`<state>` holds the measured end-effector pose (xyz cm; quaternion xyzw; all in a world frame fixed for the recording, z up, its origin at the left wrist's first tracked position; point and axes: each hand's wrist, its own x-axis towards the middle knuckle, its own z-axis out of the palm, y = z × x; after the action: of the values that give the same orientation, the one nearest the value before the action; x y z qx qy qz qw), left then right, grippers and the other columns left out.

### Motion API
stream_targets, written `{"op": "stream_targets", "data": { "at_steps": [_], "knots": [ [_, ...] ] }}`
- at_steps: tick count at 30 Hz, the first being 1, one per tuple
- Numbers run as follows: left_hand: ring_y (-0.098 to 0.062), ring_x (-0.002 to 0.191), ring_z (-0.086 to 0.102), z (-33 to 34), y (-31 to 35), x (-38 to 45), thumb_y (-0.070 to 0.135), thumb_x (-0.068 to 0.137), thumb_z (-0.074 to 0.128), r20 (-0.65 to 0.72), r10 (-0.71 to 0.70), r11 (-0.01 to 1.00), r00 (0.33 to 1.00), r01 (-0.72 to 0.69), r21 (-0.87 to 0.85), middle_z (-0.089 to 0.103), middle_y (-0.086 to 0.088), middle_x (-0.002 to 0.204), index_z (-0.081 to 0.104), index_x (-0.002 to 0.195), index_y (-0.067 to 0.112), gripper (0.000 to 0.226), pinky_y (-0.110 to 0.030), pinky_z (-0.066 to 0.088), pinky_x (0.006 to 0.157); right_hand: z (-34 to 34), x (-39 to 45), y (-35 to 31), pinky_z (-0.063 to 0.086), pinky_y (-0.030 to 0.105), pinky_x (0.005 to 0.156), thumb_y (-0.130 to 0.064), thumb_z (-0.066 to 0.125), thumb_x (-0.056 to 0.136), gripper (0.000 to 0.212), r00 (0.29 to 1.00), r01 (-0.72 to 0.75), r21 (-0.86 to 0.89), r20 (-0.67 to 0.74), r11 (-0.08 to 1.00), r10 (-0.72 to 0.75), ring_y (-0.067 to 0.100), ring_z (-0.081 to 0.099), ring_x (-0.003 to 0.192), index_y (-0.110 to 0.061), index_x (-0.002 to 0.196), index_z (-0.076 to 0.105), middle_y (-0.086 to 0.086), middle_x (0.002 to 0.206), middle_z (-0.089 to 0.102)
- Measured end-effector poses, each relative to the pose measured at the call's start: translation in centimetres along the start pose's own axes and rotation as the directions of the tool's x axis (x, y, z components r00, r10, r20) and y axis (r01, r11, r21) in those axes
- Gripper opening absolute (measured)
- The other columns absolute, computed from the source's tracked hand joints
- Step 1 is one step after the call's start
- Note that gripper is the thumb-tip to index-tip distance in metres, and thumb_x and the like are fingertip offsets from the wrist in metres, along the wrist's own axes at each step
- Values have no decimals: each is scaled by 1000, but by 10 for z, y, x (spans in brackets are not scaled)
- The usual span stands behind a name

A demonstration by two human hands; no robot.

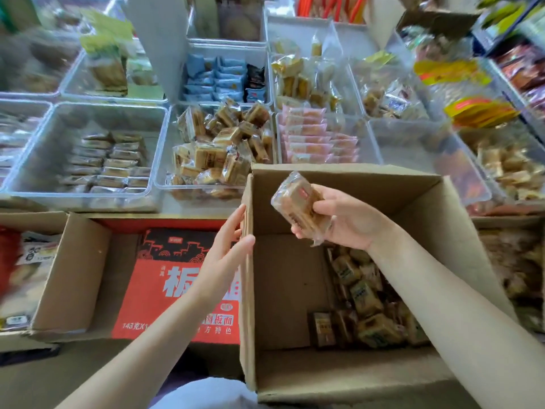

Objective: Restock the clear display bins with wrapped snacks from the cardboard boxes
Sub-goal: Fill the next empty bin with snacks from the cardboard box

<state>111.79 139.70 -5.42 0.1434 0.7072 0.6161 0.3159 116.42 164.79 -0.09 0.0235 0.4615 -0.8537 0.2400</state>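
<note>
An open cardboard box (283,290) stands in front of me with several wrapped brown snacks (365,308) lying in its right half. My right hand (342,219) is raised above the box and grips a clear-wrapped brown snack (298,205). My left hand (227,246) holds the top edge of the box's left wall, fingers on the outside and thumb over the rim. Just beyond the box, a clear display bin (165,160) holds a loose pile of the same kind of brown snacks (224,146).
Clear bins cover the counter: dark-wrapped bars (109,163) at left, pink packs (312,137) at right, blue packs (215,81) behind. A red printed carton (165,284) sits left of the box. Another snack-filled box (516,261) is at far right.
</note>
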Motion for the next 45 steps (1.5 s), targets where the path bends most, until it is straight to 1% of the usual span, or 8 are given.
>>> {"op": "stream_targets", "data": {
  "at_steps": [3, 9, 20, 28, 33, 36, 40, 45],
  "knots": [
    [-4, 134, 47, -29, 7, 14, 74, 84, 43, -84, -10, 1000, 996, 8, -13, 49, 20, 146, 41, 144, 53, 64, -36, 37, 112, 34, 16, -20, 58, 36, 87, -14, 64, 92, 39, 997, 65, -11, -40, 998, -66, 28, 67, 101, -4, 130, 58, 17, 115, 64],
    [9, 98, 56, -130, 5, 47, 28, 102, 55, -217, 82, 946, 973, -7, 324, 61, 13, 113, 65, 119, 28, 20, -15, 45, 82, 88, 90, -28, 56, 35, 81, -26, 57, 95, 31, 952, 48, -133, -294, 990, -86, 24, 66, 96, -12, 121, 65, 13, 107, 67],
    [-37, 109, 59, -362, -43, 133, 36, 89, 53, -295, 167, 542, 941, 162, 824, 66, -13, 114, 74, 106, 19, 32, -47, 46, 91, 147, 289, 24, 53, 48, 98, -16, 58, 98, 20, 787, -239, -289, -617, 927, 11, 24, 69, 103, -15, 118, 62, 10, 113, 71],
    [-27, 110, 55, -416, -79, 167, 43, 95, 48, -233, 30, 476, 972, 191, 859, 64, -5, 116, 68, 117, 21, 37, -40, 45, 87, 134, 390, 20, 50, 27, 94, -12, 66, 91, 39, 727, -375, -829, -541, 416, -423, 12, 59, 107, -20, 129, 59, -4, 119, 62],
    [-26, 107, 56, -411, -77, 170, 43, 93, 41, -284, -17, 426, 959, 264, 865, 64, -4, 111, 63, 104, 17, 36, -38, 44, 77, 113, 467, 32, 39, 45, 91, -7, 64, 84, 31, 796, -430, -812, -135, -395, -590, 27, 56, 102, -16, 113, 66, 3, 106, 67],
    [-25, 98, 57, -411, -82, 171, 42, 92, 38, -287, 8, 407, 958, 259, 876, 66, -2, 101, 64, 95, 18, 35, -36, 41, 68, 111, 513, 43, 37, 42, 89, -7, 51, 89, 27, 889, -456, -551, -250, -699, -383, 29, 49, 108, -14, 113, 61, 7, 110, 61],
    [-27, 90, 58, -411, -91, 171, 41, 85, 35, -276, 86, 426, 957, 215, 879, 66, -5, 90, 69, 85, 14, 44, -36, 46, 61, 92, 555, 59, 39, 37, 88, -14, 52, 95, 28, 845, -430, -456, -507, -779, -170, 28, 47, 110, -12, 122, 62, 9, 118, 56],
    [-25, 90, 56, -410, -92, 174, 44, 87, 27, -262, 67, 409, 963, 213, 888, 66, -2, 89, 69, 85, 16, 51, -36, 46, 61, 64, 554, 70, 46, 37, 96, -3, 46, 96, 34, 783, -570, -683, -620, -457, -51, 29, 47, 121, -4, 128, 54, 13, 125, 57]
  ]
}}
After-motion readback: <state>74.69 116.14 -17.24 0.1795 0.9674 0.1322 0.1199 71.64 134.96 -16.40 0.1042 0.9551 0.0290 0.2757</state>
